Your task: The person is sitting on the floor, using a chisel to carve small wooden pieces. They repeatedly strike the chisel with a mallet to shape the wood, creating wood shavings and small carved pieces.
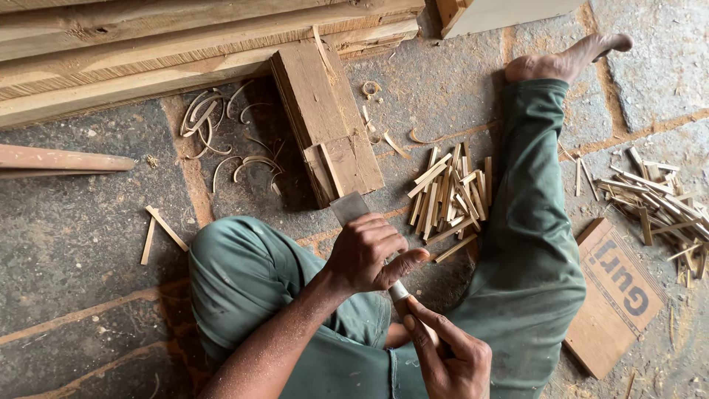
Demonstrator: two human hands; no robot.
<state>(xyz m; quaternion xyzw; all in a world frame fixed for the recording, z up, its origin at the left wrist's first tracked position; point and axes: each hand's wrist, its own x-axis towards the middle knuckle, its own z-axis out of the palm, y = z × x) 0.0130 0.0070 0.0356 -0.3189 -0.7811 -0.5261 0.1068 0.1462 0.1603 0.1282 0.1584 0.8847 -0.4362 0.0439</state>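
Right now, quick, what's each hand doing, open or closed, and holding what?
Left hand: closed around the chisel near its blade.
Right hand: closed on the chisel's handle end, forefinger stretched along it.

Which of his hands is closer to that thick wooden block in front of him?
The left hand. It grips the chisel near its blade, just below the wooden block. The right hand sits lower, nearer his body, on the chisel's handle end.

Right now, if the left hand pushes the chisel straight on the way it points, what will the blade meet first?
Probably the wooden block. The left hand grips the chisel with its blade aimed up the picture, and the edge already sits at the block's near end, though whether they touch is unclear. The right hand holds the handle end.
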